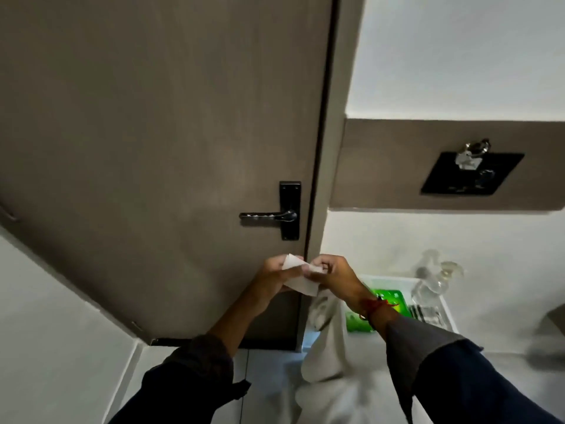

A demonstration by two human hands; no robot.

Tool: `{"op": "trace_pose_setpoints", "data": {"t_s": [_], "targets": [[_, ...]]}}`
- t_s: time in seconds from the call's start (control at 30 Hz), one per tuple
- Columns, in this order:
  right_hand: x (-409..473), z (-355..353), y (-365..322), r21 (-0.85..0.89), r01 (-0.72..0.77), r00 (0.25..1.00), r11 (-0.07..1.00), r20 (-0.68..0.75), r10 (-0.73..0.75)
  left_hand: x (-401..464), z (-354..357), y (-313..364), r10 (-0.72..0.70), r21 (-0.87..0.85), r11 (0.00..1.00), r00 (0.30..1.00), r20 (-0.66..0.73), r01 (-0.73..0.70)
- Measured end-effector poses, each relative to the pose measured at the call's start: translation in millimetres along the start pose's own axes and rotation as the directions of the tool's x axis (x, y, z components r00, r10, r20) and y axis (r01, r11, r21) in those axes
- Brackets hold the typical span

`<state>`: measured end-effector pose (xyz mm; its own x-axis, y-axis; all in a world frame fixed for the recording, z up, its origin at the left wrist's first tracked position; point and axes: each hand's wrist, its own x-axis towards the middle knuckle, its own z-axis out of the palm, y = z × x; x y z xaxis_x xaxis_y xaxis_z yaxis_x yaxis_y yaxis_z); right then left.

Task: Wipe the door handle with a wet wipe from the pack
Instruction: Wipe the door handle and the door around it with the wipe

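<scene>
Here, both hands grip one white wet wipe point(298, 278) below the black door handle point(269, 216): left hand point(279, 275) and right hand point(334, 275) fingers pinched on it. The green pack point(388, 304) lies in a white tray point(449, 310); its print is unreadable.

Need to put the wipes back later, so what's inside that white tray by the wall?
The white tray holds a green wipe pack, clear pump bottles and a dark striped item too blurred to name. The right hand and wrist cover the pack's middle.
</scene>
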<state>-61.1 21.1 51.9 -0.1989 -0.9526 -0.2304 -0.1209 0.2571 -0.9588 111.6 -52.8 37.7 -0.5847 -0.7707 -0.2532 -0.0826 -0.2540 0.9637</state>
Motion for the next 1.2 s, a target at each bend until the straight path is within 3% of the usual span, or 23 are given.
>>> {"op": "trace_pose_setpoints", "data": {"t_s": [0.13, 0.17, 0.2, 0.27, 0.3, 0.37, 0.4, 0.5, 0.6, 0.7, 0.9, 1.1, 1.2], "targets": [[16.0, 22.2, -32.6, -0.352, 0.191, 0.980, 0.916, 0.011, -0.200, -10.2, -34.7, 12.6, 0.026, -0.063, 0.998, 0.999, -0.042, -0.028], [17.8, 21.3, -39.5, -0.489, 0.247, 0.964, 0.837, 0.035, -0.264, -12.1, -36.6, 16.4, 0.031, -0.066, 0.997, 0.992, -0.125, -0.039], [18.7, 19.4, -47.4, -0.666, 0.299, 0.933, 0.683, 0.055, -0.355, -13.0, -39.0, 19.4, 0.058, -0.031, 0.997, 0.962, -0.266, -0.069], [19.8, 10.1, -62.3, -0.906, 0.322, 0.806, 0.273, 0.111, -0.581, -11.7, -45.9, 24.3, 0.191, 0.179, 0.978, 0.790, -0.582, -0.105], [21.0, 3.4, -71.2, -0.944, 0.297, 0.732, 0.144, 0.128, -0.669, -12.0, -49.3, 26.4, 0.266, 0.297, 0.952, 0.679, -0.684, -0.074], [25.5, -14.6, -87.9, -0.981, 0.191, 0.668, 0.026, 0.110, -0.736, -12.6, -51.6, 32.0, 0.388, 0.436, 0.899, 0.514, -0.765, -0.030], [29.5, -24.9, -93.6, -0.992, 0.125, 0.662, -0.007, 0.089, -0.745, -10.8, -50.5, 35.2, 0.438, 0.469, 0.882, 0.465, -0.769, -0.056], [42.0, -48.5, -93.9, -0.991, 0.015, 0.636, -0.133, 0.113, -0.763, 1.3, -35.4, 40.6, 0.585, 0.582, 0.797, 0.443, -0.679, -0.159], [57.6, -57.0, -83.9, -0.980, 0.037, 0.606, -0.197, 0.179, -0.775, 27.1, -11.6, 27.1, 0.670, 0.730, 0.673, 0.517, -0.533, -0.119], [73.6, -65.4, -76.1, -0.978, 0.059, 0.549, -0.201, 0.200, -0.812, 51.8, 3.8, 16.2, 0.603, 0.724, 0.690, 0.563, -0.565, -0.013], [95.1, -87.5, -63.0, -0.966, 0.051, 0.412, -0.254, 0.252, -0.876, 82.3, 16.3, 4.5, 0.594, 0.708, 0.700, 0.471, -0.652, 0.096], [105.8, -92.3, -60.7, -0.952, 0.046, 0.352, -0.302, 0.299, -0.887, 92.2, 69.3, -1.3, 0.595, 0.678, 0.735, 0.501, -0.629, -0.023], [109.3, -95.5, -59.9, -0.946, 0.048, 0.340, -0.322, 0.319, -0.885, 98.1, 51.2, 15.6, 0.540, 0.573, 0.818, 0.417, -0.731, -0.055]]}}
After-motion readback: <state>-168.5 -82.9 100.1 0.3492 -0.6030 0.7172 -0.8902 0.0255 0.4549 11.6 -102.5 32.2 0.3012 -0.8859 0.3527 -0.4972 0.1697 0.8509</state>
